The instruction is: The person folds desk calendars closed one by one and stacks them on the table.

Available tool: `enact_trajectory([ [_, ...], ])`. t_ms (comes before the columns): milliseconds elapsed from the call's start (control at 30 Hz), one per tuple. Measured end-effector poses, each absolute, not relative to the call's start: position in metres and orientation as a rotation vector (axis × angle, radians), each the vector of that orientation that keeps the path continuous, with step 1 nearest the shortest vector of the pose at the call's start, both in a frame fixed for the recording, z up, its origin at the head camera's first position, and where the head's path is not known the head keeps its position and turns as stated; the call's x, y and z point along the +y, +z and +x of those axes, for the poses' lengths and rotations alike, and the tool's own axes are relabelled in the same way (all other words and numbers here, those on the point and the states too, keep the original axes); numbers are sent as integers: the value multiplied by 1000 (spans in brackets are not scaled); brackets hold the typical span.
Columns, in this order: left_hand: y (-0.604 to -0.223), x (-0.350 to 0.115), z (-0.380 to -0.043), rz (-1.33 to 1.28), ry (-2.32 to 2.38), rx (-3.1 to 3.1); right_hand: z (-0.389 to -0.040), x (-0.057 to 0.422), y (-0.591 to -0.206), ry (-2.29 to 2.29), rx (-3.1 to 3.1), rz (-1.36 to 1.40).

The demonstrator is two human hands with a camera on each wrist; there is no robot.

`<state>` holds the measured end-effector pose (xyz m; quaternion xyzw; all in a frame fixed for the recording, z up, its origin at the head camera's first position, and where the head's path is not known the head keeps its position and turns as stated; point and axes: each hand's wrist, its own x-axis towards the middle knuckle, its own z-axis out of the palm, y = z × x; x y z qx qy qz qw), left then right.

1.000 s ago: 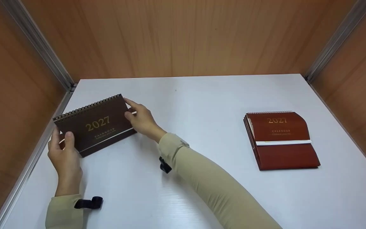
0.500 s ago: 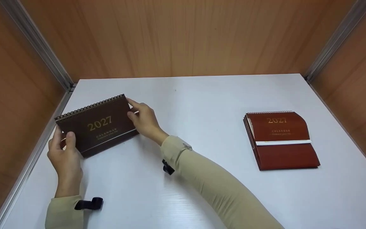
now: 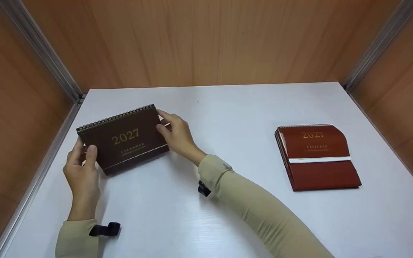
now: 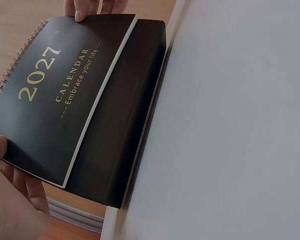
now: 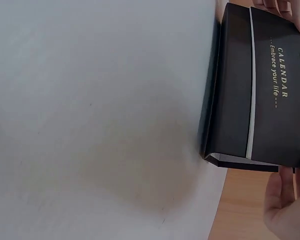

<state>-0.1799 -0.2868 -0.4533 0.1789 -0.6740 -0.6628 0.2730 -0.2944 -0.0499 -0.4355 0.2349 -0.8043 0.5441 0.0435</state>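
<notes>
A dark brown 2027 desk calendar (image 3: 129,141) with a spiral along its top edge stands tilted on the left of the white table. My left hand (image 3: 82,172) grips its left side, thumb on the cover and fingers behind. On the opposite side my right hand (image 3: 179,138) pinches the edge near the spiral. Both wrist views show the dark calendar (image 4: 72,95) between the two hands, its lower edge at or close to the tabletop. A red-brown 2027 desk calendar (image 3: 319,175) lies at the right, apart from both hands, its cover curled at the upper right corner.
The white table (image 3: 228,111) carries both calendars. Wood-grain panels (image 3: 213,43) rise at the back and both sides, with metal strips (image 3: 43,50) at the corners. Small black devices (image 3: 108,229) are strapped on both sleeves.
Both hands have shifted the dark calendar to the right and turned it slightly so it faces more to the front. The red-brown calendar stays where it was.
</notes>
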Motion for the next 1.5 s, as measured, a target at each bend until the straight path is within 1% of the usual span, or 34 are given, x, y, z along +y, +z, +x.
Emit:
enact_trajectory([
  [433, -441, -255, -192, 402, -1807, -1978, -291, 12, -427, 1740, -2469, 694],
  [867, -427, -209, -208, 199, -1752, -2184, -288, 79, -426, 1707, -2460, 582],
  [1500, -423, -148, -236, 72, -1831, -2242, -288, 156, -414, 1704, -2515, 422],
])
